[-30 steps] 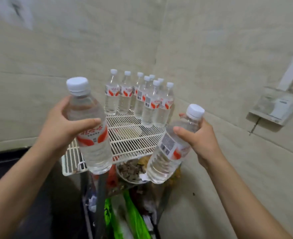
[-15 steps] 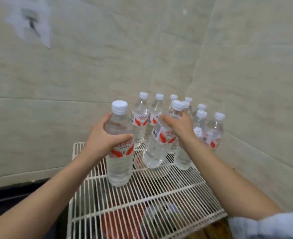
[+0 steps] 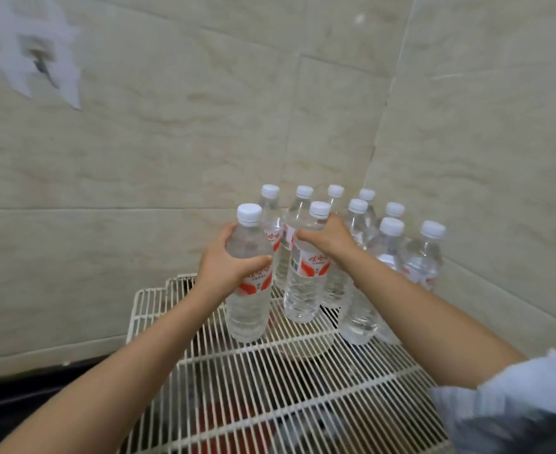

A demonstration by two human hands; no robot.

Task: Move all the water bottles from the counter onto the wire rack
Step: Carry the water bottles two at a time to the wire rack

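Note:
A white wire rack (image 3: 302, 394) fills the lower middle of the view. My left hand (image 3: 224, 263) grips a clear water bottle (image 3: 248, 309) with a white cap and red label; it stands upright on the rack. My right hand (image 3: 327, 239) grips a second such bottle (image 3: 304, 290) just to its right, also upright on the wires. Behind and to the right, several more bottles (image 3: 391, 250) stand in the rack's far corner.
Beige tiled walls (image 3: 171, 142) meet in a corner right behind the bottles. A bowl (image 3: 302, 347) and red items show through the wires below. A dark surface (image 3: 24, 398) lies left of the rack. Bare rack wires stretch toward me.
Both hands carried their bottles from the air in front of the rack forward over it and brought them down upright onto the wires beside the standing group. The camera moved closer.

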